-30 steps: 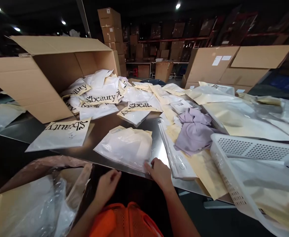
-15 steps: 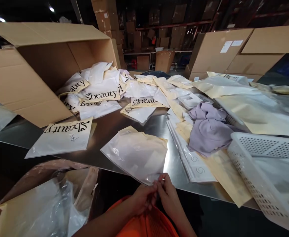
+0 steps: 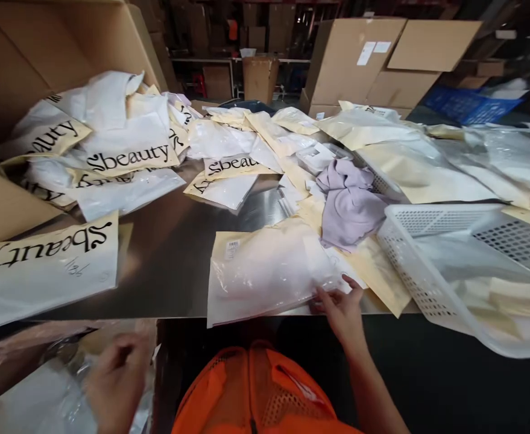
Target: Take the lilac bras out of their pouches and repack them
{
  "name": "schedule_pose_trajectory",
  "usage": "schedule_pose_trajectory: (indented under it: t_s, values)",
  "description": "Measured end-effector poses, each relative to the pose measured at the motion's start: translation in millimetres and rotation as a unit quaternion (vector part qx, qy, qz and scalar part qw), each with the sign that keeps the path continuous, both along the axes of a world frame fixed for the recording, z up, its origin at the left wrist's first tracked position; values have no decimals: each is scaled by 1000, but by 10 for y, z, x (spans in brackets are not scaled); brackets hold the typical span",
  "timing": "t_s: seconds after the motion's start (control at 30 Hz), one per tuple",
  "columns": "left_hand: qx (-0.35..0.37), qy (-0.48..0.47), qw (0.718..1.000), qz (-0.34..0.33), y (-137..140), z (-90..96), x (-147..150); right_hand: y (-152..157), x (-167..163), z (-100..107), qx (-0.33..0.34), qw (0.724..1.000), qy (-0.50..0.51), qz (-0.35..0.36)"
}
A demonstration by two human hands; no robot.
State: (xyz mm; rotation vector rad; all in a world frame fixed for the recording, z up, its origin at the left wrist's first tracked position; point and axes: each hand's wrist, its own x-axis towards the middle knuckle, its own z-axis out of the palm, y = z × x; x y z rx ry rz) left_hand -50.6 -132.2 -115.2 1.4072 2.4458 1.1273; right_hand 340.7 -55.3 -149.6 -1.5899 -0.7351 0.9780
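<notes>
In front of me a clear plastic garment bag [image 3: 269, 274] lies on the metal table, with something white and cream inside and a small barcode label at its upper left. My right hand [image 3: 342, 304] grips the near right edge of this bag between thumb and fingers. Over to the left, my left hand [image 3: 119, 377] is raised above a bin [image 3: 34, 340] of crumpled clear plastic. Its fingers look curled but are smeared by motion, so anything in them is hidden. Beyond the right hand lies a lilac cloth [image 3: 353, 208].
Bags printed "Sbeauty" [image 3: 129, 158] spill from a large cardboard box [image 3: 79, 36] at left. Another printed bag [image 3: 47, 265] lies near the left table edge. A white perforated basket [image 3: 409, 265] stands at right, with more bags [image 3: 422, 172] behind it. Cartons [image 3: 355, 60] stand beyond.
My left hand has left the bag's edge and swung left over the bin. The bag has shifted right and lies flatter, its right edge still in my right hand. The view has turned and dipped.
</notes>
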Motion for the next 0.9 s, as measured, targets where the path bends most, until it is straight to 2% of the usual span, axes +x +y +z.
schedule_pose_trajectory:
  t_s: [0.03,0.07,0.1,0.13,0.2,0.3,0.37,0.43,0.5,0.57,0.63,0.67,0.73,0.77,0.83,0.9]
  values:
    - [4,51,996,-79,20,2,197,-46,-74,-4,11,1000,-23,0]
    - [5,102,975,-195,70,4,424,-85,-149,7,23,999,-27,-7]
    - [20,147,943,-298,144,6,660,-117,-220,31,34,999,-21,-14]
    - [27,186,911,-367,234,9,884,-143,-281,66,44,999,-15,-15]
    - [-21,251,854,-455,426,19,1233,-179,-364,149,72,997,-19,-1]
    - [-132,286,805,-503,686,90,1399,-194,-356,246,118,990,-52,54]
    - [-148,285,797,-512,851,213,1309,-187,-263,267,130,984,-69,103]
    - [-138,283,809,-497,1019,400,1155,-192,-147,251,123,975,-117,146]
    - [-108,273,842,-453,1168,621,1021,-232,-74,205,101,959,-221,144]
    - [-61,256,873,-411,1264,823,958,-310,-87,142,101,923,-364,71]
    - [-18,248,881,-402,1291,964,980,-403,-191,77,161,855,-492,11]
    - [-6,253,876,-411,1281,1007,1018,-441,-267,51,208,817,-537,19]
    - [6,270,860,-434,1229,1049,1130,-459,-442,29,291,754,-580,106]
    - [8,279,851,-445,1195,1055,1196,-428,-531,36,306,726,-592,170]
    - [5,296,828,-476,1123,1058,1333,-272,-692,76,282,677,-618,283]
    - [0,309,795,-521,1060,1067,1464,-29,-811,137,223,636,-645,361]
